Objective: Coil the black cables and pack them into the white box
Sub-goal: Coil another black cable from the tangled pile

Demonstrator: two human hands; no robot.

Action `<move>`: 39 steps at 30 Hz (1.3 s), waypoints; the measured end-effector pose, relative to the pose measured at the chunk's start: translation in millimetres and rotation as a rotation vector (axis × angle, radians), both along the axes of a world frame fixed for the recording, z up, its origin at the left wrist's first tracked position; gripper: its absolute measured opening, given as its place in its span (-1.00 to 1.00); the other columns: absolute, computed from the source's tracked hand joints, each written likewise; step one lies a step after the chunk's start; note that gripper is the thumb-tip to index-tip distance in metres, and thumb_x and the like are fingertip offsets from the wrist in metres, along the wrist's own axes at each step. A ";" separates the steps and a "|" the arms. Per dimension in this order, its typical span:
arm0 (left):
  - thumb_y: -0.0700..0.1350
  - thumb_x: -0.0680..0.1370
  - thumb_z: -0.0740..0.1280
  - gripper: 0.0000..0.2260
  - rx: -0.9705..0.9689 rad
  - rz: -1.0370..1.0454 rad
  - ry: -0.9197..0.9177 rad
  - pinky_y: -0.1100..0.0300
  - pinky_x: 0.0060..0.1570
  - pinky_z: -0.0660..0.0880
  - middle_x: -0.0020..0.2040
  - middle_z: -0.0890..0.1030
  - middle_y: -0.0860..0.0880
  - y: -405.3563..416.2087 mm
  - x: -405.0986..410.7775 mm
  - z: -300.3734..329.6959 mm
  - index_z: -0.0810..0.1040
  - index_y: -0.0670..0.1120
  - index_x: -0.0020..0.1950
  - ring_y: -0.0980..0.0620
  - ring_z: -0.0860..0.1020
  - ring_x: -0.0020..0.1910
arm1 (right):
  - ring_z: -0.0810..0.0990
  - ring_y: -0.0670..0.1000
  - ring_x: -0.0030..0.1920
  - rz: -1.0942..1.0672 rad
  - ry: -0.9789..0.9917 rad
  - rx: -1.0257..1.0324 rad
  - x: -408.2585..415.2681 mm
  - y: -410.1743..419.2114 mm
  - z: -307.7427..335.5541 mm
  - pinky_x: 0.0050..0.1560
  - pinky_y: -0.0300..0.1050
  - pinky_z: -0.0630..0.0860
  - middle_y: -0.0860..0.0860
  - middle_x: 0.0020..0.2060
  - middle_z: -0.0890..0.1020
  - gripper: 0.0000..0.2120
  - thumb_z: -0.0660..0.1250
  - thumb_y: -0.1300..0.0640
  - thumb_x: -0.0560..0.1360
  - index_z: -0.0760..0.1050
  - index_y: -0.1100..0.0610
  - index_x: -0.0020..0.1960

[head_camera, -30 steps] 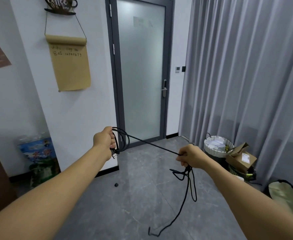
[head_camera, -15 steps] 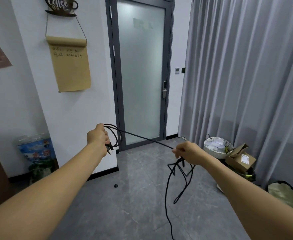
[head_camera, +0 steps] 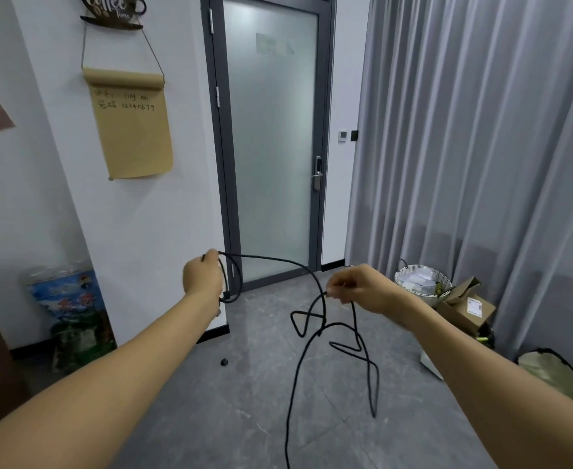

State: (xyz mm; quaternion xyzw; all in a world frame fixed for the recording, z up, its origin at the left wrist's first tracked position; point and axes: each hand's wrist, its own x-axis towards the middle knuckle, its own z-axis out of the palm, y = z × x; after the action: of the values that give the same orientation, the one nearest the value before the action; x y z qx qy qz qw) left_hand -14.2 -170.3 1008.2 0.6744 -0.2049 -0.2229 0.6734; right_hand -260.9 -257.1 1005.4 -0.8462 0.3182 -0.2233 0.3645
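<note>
- Black cable [head_camera: 280, 263] arcs across mid-air between both hands, running left to right, then drops in loose tangled loops toward the grey floor [head_camera: 244, 401].
- Left hand [head_camera: 202, 277] is closed in a fist around a small hanging coil, its loops dangling down.
- Right hand [head_camera: 359, 287] pinches the strand, fingertips [head_camera: 334, 288] tight.
- Plug end by the left wrist, probably – blurry.
- Frosted glass door [head_camera: 271, 147] behind.

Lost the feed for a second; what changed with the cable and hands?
The span of black cable between the hands went from taut to a slack arc. Its hanging tail untwisted into wider loops. The left hand still holds the coils; the right hand still pinches the cable.
</note>
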 end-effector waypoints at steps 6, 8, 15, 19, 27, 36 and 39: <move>-0.02 0.62 0.12 -0.66 0.168 -0.302 -0.395 0.19 -0.44 0.12 -0.39 0.33 -0.04 1.0 -37.1 -1.6 0.28 -0.10 -0.34 0.02 0.23 -0.46 | 0.38 -0.03 -0.28 0.015 -0.138 0.027 25.9 8.6 15.5 -0.22 -0.21 0.37 0.02 -0.34 0.50 -0.85 0.33 0.17 0.52 0.56 0.07 -0.22; -0.03 0.62 0.12 -0.67 0.163 -0.376 -0.455 0.17 -0.39 0.15 -0.39 0.32 -0.04 2.1 -42.3 -1.2 0.28 -0.10 -0.32 0.02 0.22 -0.45 | 0.38 -0.01 -0.29 0.018 -0.047 -0.027 29.7 9.9 18.2 -0.23 -0.18 0.35 0.05 -0.33 0.51 -0.85 0.34 0.12 0.52 0.55 0.05 -0.23; 0.26 0.55 0.12 -0.57 0.156 -0.699 -0.602 0.11 -0.15 0.33 -0.28 0.40 -0.02 7.7 -48.2 -8.4 0.45 -0.11 -0.16 0.04 0.35 -0.28 | 0.40 -0.15 -0.37 -0.001 -0.057 -0.086 38.2 13.6 16.4 -0.26 -0.32 0.38 -0.02 -0.36 0.54 -0.85 0.35 0.12 0.51 0.54 0.05 -0.24; 0.41 0.41 0.12 -0.46 0.266 -0.798 -0.805 0.08 -0.23 0.31 -0.33 0.36 0.03 7.7 -47.0 -8.4 0.43 -0.08 -0.17 0.05 0.34 -0.33 | 0.53 -0.13 -0.28 0.010 -0.107 -0.049 40.0 14.0 20.9 -0.13 -0.24 0.52 0.00 -0.29 0.62 -0.83 0.36 0.14 0.50 0.56 0.03 -0.27; 0.15 0.62 0.08 -0.64 0.306 -1.011 -0.891 0.13 -0.17 0.43 -0.35 0.44 0.11 13.6 -51.4 -4.8 0.40 0.00 -0.28 0.16 0.43 -0.35 | 0.50 -0.21 -0.35 -0.061 -0.207 -0.047 50.6 19.2 23.1 -0.22 -0.42 0.46 -0.08 -0.38 0.58 -0.92 0.43 0.15 0.43 0.59 0.13 -0.23; -0.07 0.66 0.04 -0.64 0.006 -0.901 -0.431 0.38 -0.51 0.20 -0.40 0.40 0.00 16.7 -51.2 -6.6 0.39 -0.12 -0.28 0.21 0.25 -0.55 | 0.48 -0.02 -0.07 -0.185 -0.236 -0.218 56.7 17.4 7.1 0.01 -0.23 0.43 -0.03 -0.14 0.52 -0.96 0.46 0.15 0.40 0.64 0.09 -0.15; -0.04 0.66 0.03 -0.61 0.026 -0.821 -0.382 0.32 -0.51 0.16 -0.49 0.40 0.08 12.9 -44.4 -7.8 0.39 -0.09 -0.33 0.18 0.24 -0.56 | 0.45 -0.13 -0.13 -0.186 -0.238 -0.402 58.8 22.7 7.5 -0.09 -0.39 0.38 -0.07 -0.15 0.49 -0.86 0.41 0.16 0.45 0.66 0.13 0.00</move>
State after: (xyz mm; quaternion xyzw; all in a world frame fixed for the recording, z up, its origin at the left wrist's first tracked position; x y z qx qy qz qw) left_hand -58.6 -157.4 1000.4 0.5747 -0.5730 -0.3457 0.4710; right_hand -202.2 -234.4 1012.9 -0.8366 0.2985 -0.4127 0.2015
